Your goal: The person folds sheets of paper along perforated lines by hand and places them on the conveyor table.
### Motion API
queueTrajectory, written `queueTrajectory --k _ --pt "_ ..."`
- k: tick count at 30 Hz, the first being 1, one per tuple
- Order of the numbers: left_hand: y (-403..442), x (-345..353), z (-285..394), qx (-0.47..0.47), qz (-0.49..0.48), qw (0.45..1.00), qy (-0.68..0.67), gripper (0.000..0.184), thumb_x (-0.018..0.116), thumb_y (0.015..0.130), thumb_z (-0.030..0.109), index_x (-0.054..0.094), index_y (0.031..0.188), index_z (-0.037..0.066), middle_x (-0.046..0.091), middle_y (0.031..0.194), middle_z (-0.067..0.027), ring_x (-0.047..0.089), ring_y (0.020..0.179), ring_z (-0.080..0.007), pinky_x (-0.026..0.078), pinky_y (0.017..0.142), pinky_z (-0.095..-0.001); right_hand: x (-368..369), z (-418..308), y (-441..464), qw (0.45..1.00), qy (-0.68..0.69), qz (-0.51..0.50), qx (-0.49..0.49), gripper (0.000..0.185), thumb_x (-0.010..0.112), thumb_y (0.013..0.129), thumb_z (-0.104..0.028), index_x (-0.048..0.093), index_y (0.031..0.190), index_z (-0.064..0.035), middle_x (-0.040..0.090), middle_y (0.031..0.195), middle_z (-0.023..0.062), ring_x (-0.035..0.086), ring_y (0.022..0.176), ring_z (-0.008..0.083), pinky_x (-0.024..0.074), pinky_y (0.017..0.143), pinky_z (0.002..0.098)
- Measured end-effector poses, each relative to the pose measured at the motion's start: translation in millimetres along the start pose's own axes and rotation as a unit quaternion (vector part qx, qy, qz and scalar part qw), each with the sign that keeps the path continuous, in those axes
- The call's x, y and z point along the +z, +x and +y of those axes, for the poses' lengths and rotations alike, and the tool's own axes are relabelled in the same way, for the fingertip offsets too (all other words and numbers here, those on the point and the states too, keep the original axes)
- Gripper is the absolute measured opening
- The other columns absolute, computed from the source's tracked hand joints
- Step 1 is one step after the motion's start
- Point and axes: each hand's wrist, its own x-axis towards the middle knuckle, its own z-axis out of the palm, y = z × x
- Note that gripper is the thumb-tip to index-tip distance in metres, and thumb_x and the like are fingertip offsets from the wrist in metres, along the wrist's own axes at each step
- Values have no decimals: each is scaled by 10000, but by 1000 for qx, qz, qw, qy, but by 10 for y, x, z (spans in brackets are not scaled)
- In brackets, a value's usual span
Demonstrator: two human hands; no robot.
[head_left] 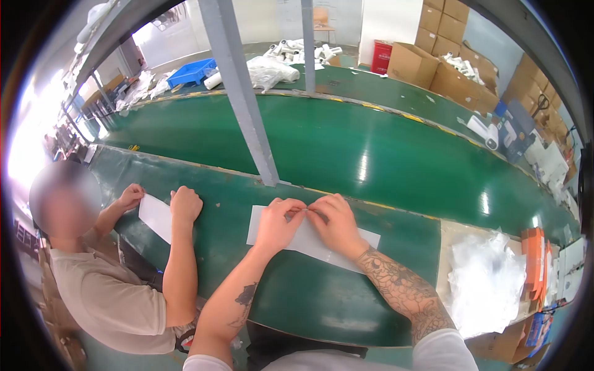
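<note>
Both hands meet over the white sheet (309,241), which lies on the green bench (334,309) right in front of the wearer. Left hand (279,224): fingers closed thumb to forefinger, at the sheet's upper edge. Right hand (337,226): same pinch, fingertips just about touching the left's. Can't make out what's between them, too small. Sheet lies slantwise under both hands, one end showing past the left hand, the other past the right wrist.

Left side: co-worker (114,303) at the same bench, second white sheet (156,216) between their two hands, farther hand (131,195) at its upper corner, nearer hand (185,204) curled beside its right edge.

Right side: heap of clear plastic (486,275) on a pale board, orange items (535,260) just beside it.

Beyond the bench: long green strip (346,142), grey post (238,80) standing at the near edge. Far side has a blue tray (190,73), a pile of white parts (303,51), a red bin (382,57) and cardboard boxes (408,65).
</note>
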Motion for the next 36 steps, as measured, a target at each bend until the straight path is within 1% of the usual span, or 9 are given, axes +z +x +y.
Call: queueTrajectory --k 6,10,12,13,15,16,21,23,36 --pt "-5 35 -14 23 -2 1000 8 131 699 829 61 704 957 38 662 842 -80 619 713 -163 477 602 -283 3 11 -5 1000 -1 -13 3 108 737 806 -111 671 880 -70 638 923 51 587 923 272 473 799 405" --pt "-10 57 24 9 21 1000 -9 121 691 831 70 695 944 28 660 819 -83 625 721 -175 488 619 -293 6 11 2 1000 -7 -12 -2 113 734 801 -103 662 878 -63 638 919 58 586 921 278 470 798 411" --pt "-14 47 72 -31 15 999 -42 111 688 816 63 682 914 12 674 846 -122 635 811 -250 528 733 -359 1 4 7 1000 -6 -16 -2 114 733 800 -100 658 876 -59 638 916 62 586 917 283 469 797 411" --pt "-10 50 54 -35 23 998 -38 111 688 816 63 682 914 12 674 846 -122 635 811 -250 528 733 -359 -6 -2 15 1000 -10 -17 -1 115 732 799 -96 655 875 -56 638 912 65 586 912 287 469 796 412" --pt "-1 47 -28 12 -2 1000 12 109 688 807 77 684 895 14 671 841 -117 609 828 -272 514 746 -376 -13 -16 32 1000 2 -25 -6 120 732 798 -87 651 879 -52 637 907 77 589 902 297 471 795 414" --pt "0 51 -51 10 -1 1000 -1 108 687 798 84 690 887 23 668 847 -119 591 831 -285 504 759 -388 -12 -14 33 1000 -3 -22 -9 121 733 796 -82 650 879 -51 637 907 84 592 898 300 473 794 415" --pt "-5 67 -95 32 16 999 1 92 678 784 64 685 868 27 662 835 -117 589 840 -293 499 748 -395 -17 -45 43 1000 2 -19 -10 120 730 799 -71 648 882 -41 634 905 103 593 892 306 479 787 406" --pt "-4 77 -124 59 28 998 17 86 706 799 76 698 875 36 666 828 -96 608 812 -240 519 732 -354 -14 -53 50 1000 0 -28 -10 122 730 800 -71 649 886 -41 631 905 101 590 893 304 480 784 402" --pt "-3 65 -128 31 22 999 21 126 708 798 99 669 884 16 667 865 -106 609 829 -252 516 743 -363 -26 -74 47 999 6 -31 4 122 727 798 -53 636 878 -41 621 900 93 578 869 303 473 765 399"
